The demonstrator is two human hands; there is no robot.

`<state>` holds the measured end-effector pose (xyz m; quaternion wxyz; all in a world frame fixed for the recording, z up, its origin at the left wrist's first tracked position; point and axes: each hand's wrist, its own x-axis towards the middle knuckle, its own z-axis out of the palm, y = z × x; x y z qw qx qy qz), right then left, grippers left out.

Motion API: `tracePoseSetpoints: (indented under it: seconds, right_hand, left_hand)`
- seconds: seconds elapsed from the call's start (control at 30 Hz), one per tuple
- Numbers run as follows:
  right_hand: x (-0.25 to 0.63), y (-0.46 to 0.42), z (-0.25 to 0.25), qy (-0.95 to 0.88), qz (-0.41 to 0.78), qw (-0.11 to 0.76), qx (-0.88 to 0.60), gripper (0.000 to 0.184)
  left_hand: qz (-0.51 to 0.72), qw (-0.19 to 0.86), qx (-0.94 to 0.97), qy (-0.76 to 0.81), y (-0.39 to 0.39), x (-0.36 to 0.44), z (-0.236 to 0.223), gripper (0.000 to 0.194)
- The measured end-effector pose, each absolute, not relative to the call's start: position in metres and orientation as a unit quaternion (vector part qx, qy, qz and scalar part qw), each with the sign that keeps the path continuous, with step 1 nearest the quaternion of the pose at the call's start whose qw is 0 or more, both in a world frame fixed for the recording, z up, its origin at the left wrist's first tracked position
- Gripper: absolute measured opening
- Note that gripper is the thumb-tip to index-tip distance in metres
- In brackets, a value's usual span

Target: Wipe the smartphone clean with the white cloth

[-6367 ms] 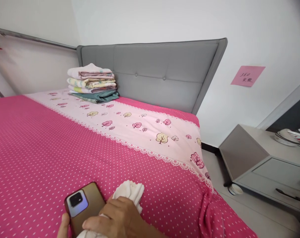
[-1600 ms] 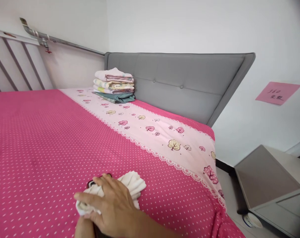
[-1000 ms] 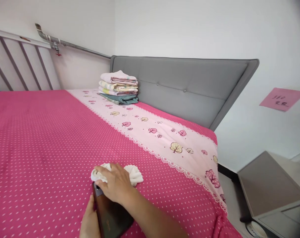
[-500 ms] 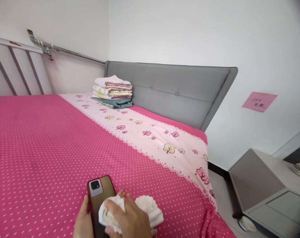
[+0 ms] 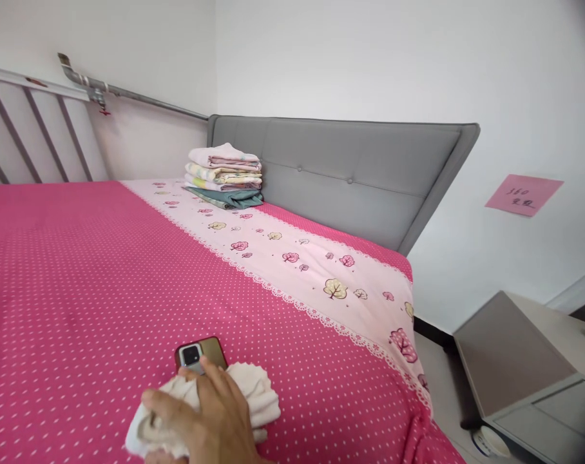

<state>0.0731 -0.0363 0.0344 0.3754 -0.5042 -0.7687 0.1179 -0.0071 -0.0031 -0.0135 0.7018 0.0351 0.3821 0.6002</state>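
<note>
My right hand [image 5: 210, 412] holds a crumpled white cloth [image 5: 258, 386] against the back of a smartphone [image 5: 216, 353]. Its fingers are bent over the cloth, and a fold sticks out on either side. Only the phone's upper end shows, with a dark rim, a gold-brown back and a square camera block; cloth and hand cover the rest. My left hand is hidden behind them. A bit of skin shows at the bottom edge, but I cannot tell which hand it belongs to. Under all this spreads a pink dotted bedspread [image 5: 104, 303].
Folded bedding [image 5: 225, 174] is stacked near the grey headboard [image 5: 360, 161]. To the right of the bed stands a grey bedside cabinet [image 5: 515, 354], with a white bowl [image 5: 489, 443] on the floor beside it. A pink paper note [image 5: 523, 194] is on the wall. A pipe [image 5: 147, 100] runs along the left wall.
My right hand has moved the cloth left and up over the phone, covering its lower part. Half a second ago my left hand showed gripping the phone's left edge; now it is hidden.
</note>
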Motion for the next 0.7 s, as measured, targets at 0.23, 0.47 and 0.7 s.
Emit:
tracePoseSetpoints:
  seconds: [0.23,0.47,0.7]
  right_hand:
    - [0.062,0.025,0.043,-0.770,0.148,0.340,-0.519,0.051]
    - [0.069,0.059,0.031,-0.760,0.114,0.306,-0.562,0.044]
    - [0.082,0.045,0.030,-0.764,0.100,0.267,-0.579,0.045]
  left_hand:
    - [0.564,0.674,0.087,0.468,-0.005,0.009,0.015,0.043]
    - [0.513,0.671,0.068,0.531,-0.004,0.008,0.018,0.054]
    - [0.505,0.685,0.047,0.523,-0.003,0.005,0.020,0.055]
